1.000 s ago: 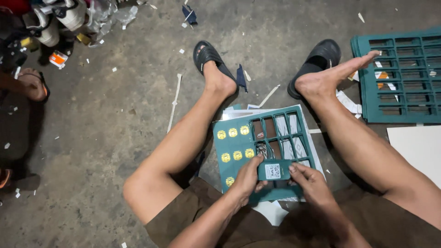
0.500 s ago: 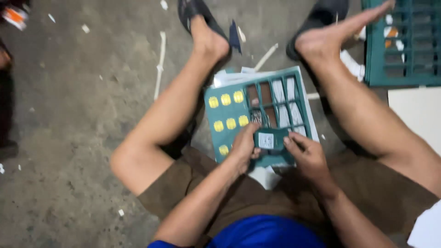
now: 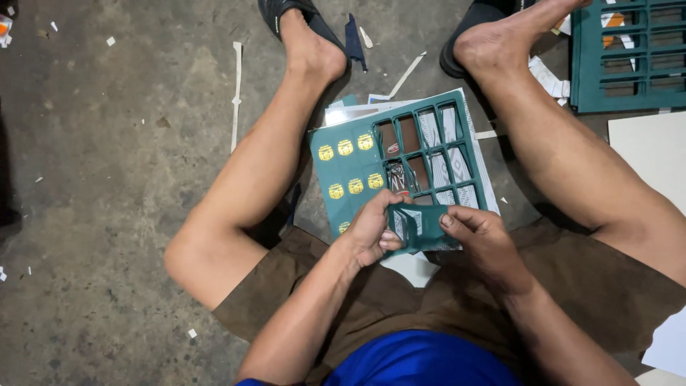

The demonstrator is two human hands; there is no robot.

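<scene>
I sit on a concrete floor with my legs spread. Between them lies a green printed card sheet (image 3: 350, 168) with several yellow round emblems on its left side and several rectangular cut-outs on its right. My left hand (image 3: 371, 232) and my right hand (image 3: 479, 239) both pinch a small green card piece (image 3: 421, 225) at the sheet's near edge. The piece is bent between my fingers. White paper (image 3: 411, 268) lies under the sheet.
A second green cut-out sheet (image 3: 629, 57) lies at the far right by my right foot. White sheets (image 3: 654, 154) lie at the right edge. Black sandals (image 3: 286, 11) sit by my feet, and paper scraps (image 3: 236, 93) litter the floor.
The view has tilted down and come closer. Both hands have stayed at the sheet's near edge, and the small green piece is now folded up between my fingers.
</scene>
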